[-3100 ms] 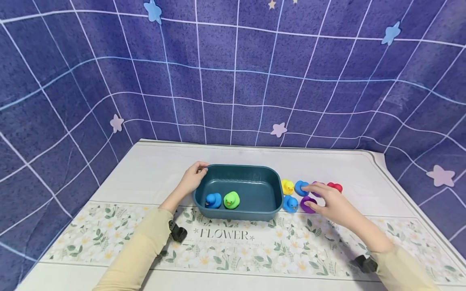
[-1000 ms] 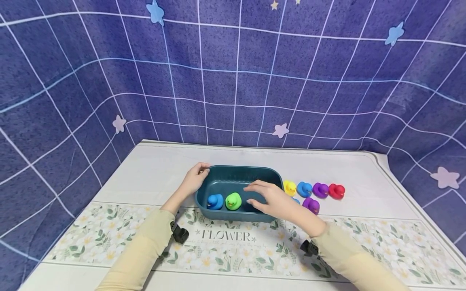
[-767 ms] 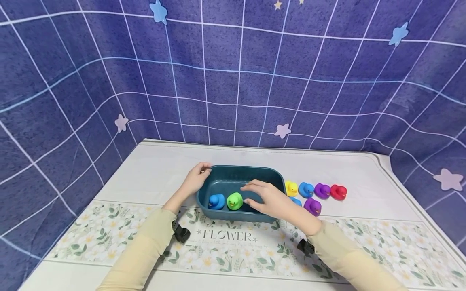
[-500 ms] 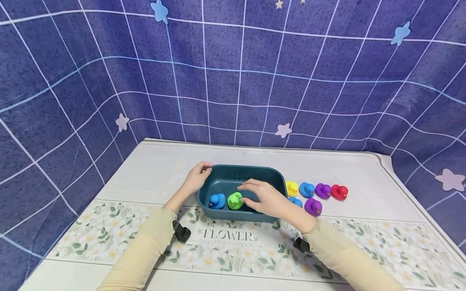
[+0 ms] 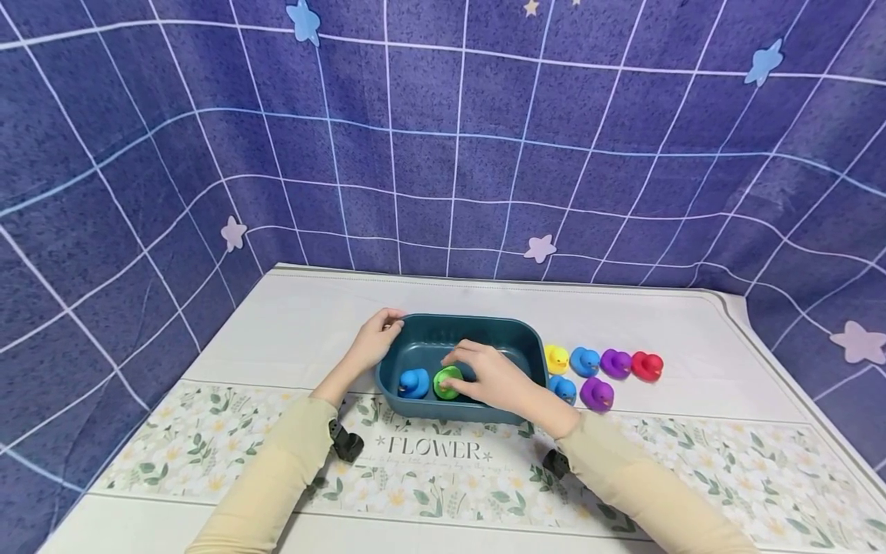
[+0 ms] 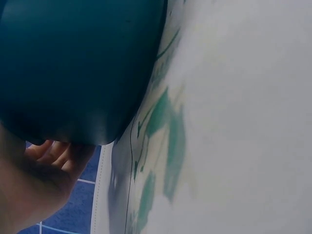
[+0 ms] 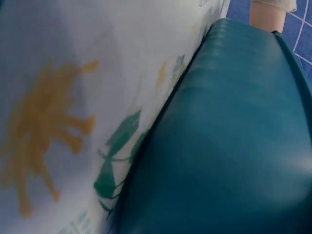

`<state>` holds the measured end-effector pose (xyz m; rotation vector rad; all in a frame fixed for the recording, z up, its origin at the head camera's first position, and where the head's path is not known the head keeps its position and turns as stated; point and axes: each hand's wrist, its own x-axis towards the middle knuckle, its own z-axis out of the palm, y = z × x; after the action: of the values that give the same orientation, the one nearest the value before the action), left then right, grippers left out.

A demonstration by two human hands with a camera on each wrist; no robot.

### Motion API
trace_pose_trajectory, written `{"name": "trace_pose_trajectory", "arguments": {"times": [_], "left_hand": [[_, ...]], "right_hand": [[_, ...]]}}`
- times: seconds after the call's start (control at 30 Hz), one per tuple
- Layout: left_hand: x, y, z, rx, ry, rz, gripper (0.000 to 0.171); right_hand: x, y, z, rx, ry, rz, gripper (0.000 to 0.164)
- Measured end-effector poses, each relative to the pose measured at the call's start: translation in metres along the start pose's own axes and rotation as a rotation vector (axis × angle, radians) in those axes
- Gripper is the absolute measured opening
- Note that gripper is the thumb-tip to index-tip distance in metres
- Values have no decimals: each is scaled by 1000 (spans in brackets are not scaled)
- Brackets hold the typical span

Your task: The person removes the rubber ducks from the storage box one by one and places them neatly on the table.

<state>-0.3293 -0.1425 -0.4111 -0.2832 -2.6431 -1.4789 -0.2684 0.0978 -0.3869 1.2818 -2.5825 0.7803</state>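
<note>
A dark teal rectangular plastic tub (image 5: 477,413) stands on the table, with a blue rubber duck (image 5: 414,383) and a green rubber duck (image 5: 441,391) inside. At its left end my left hand (image 5: 374,341) grips the rim; curled fingers (image 6: 61,155) show behind the tub in the left wrist view. My right hand (image 5: 494,377) hovers over the green duck, thumb in front and fingers behind, still spread apart. The thumb covers part of the duck; whether it touches cannot be told. In the right wrist view the tub wall (image 7: 224,131) hides the right hand.
Right of the tub sit a yellow duck (image 5: 556,359), two blue ducks (image 5: 585,361), two purple ducks (image 5: 597,394) and a red duck (image 5: 647,366). A flower-printed cloth (image 5: 208,454) covers the table; a purple-blue curtain (image 5: 443,154) hangs behind.
My right hand has moved from the ducks on the right into the tub, then farther left over the green duck. The left hand keeps its grip on the tub rim.
</note>
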Motion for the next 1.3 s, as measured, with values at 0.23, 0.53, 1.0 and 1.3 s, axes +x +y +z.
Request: {"name": "trace_pose_trajectory", "arguments": {"times": [0.23,0.53,1.0,1.3], "left_hand": [[1,4,-1,6,3,-4,29],[5,2,-2,13,6,-2,28],[4,2,-1,7,7,-3,28],[0,1,0,-5,1,-10,28]], "right_hand": [[0,0,0,-22,-31,64,30],[2,2,1,-4,-63,86,27],[2,5,4,30,-62,95,30],[0,7,8,24,-75,130,31]]}}
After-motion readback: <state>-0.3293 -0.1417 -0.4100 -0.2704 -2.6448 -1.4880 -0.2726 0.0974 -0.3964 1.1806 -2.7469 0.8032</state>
